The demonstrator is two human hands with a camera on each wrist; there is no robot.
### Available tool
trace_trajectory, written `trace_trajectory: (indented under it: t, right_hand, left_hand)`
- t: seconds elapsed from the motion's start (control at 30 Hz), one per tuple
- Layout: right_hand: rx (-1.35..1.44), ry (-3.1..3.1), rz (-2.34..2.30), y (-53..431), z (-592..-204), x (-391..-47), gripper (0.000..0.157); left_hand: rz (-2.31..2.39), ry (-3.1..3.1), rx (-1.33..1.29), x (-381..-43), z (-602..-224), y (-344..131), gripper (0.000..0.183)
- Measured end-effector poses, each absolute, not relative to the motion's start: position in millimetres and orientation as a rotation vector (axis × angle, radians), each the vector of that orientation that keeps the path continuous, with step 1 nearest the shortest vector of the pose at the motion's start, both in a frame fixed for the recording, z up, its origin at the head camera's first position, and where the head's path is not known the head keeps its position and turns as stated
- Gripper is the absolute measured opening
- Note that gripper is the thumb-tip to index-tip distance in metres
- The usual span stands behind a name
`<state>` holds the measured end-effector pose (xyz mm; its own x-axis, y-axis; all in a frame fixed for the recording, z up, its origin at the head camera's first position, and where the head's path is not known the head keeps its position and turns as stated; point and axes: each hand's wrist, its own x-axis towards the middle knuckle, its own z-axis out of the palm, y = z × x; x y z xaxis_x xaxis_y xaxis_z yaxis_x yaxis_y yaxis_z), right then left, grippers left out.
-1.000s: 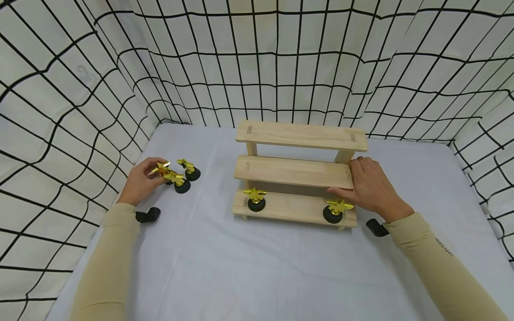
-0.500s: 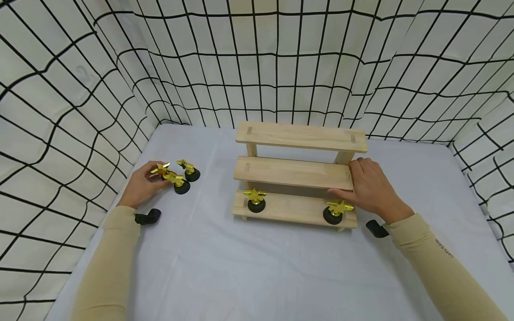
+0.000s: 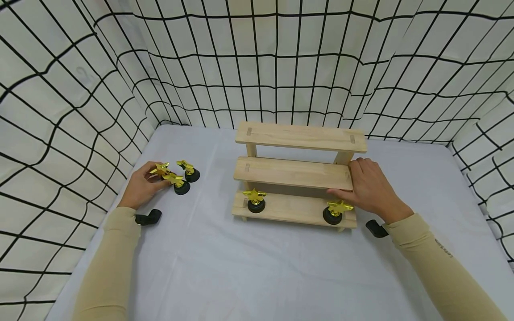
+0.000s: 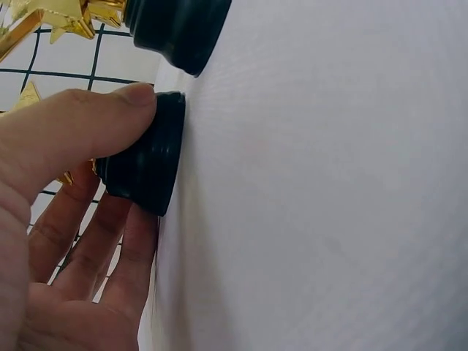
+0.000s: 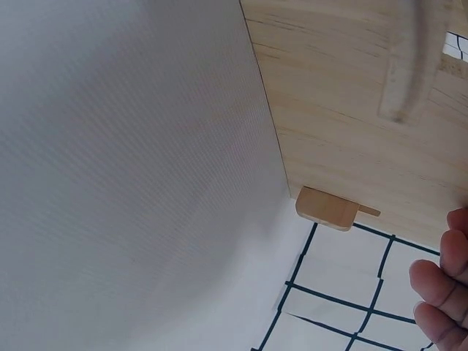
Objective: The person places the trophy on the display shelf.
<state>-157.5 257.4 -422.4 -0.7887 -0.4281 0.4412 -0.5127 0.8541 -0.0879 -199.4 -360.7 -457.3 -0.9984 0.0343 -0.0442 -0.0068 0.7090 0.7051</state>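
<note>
My left hand (image 3: 141, 186) pinches a black-based gold star trophy (image 4: 148, 161) at the tabletop's (image 3: 241, 267) left, with the wooden rack (image 3: 293, 173) well apart to its right, long axis running sideways, its right end gripped by my right hand (image 3: 372, 188).

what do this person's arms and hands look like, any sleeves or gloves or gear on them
Both the left hand and the right hand are ungloved. The left sleeve and right sleeve are long, close-fitting and tan; the right bears small dark lettering, too small to read surely. A black piece juts out beside each cuff.
</note>
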Motion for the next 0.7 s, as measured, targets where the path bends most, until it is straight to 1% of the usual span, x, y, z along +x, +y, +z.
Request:
trace_trajectory:
  t: [0.27,0.47,0.7]
  right_hand:
    - [0.687,-2.631,0.283,257,-422,-157,0.099]
    - [0.662,-2.662,0.287,257,-421,-157,0.094]
    - [0.67,-2.653,0.27,257,-421,-157,0.098]
  left_hand:
    - [1.172,2.877,0.026,-197,-454,-361,0.057]
    - [1.22,2.862,0.02,-193,-449,-366,0.061]
    - [1.194,2.874,-0.019,-189,-442,-369,0.064]
